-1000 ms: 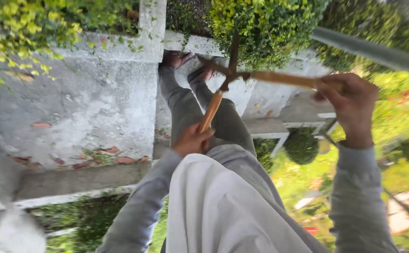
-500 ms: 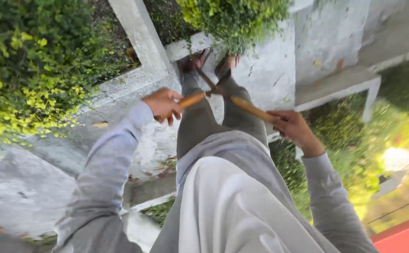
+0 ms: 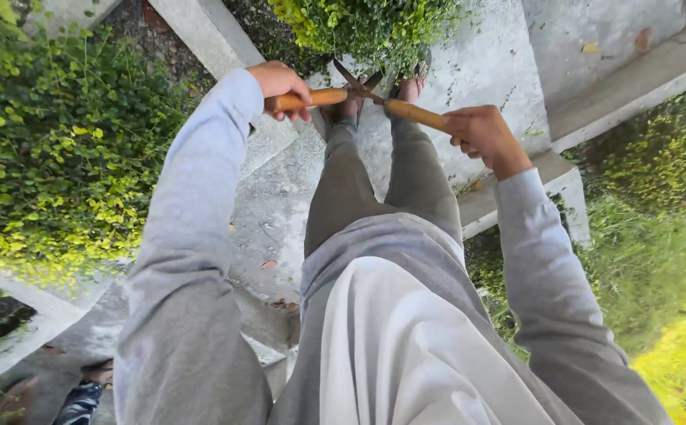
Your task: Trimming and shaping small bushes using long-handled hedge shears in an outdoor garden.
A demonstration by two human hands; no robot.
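I hold a pair of hedge shears [image 3: 363,93] with two orange-brown wooden handles and dark metal blades. My left hand [image 3: 282,86] grips the left handle and my right hand [image 3: 481,134] grips the right handle. The handles spread apart and the blades point away from me toward a small green bush [image 3: 366,27] at the top of the view. My legs in grey trousers and my sandalled feet stand on a grey concrete slab [image 3: 477,55] below the shears.
A dense leafy hedge [image 3: 52,149] fills the left side. A concrete ledge [image 3: 201,39] runs along it. Lower bushes and grass [image 3: 658,236] lie to the right past a concrete step [image 3: 563,185]. Another person's foot [image 3: 83,397] shows at bottom left.
The view has swung and both hands have risen, carrying the shears forward to the small bush. The handles now spread wider than half a second ago.
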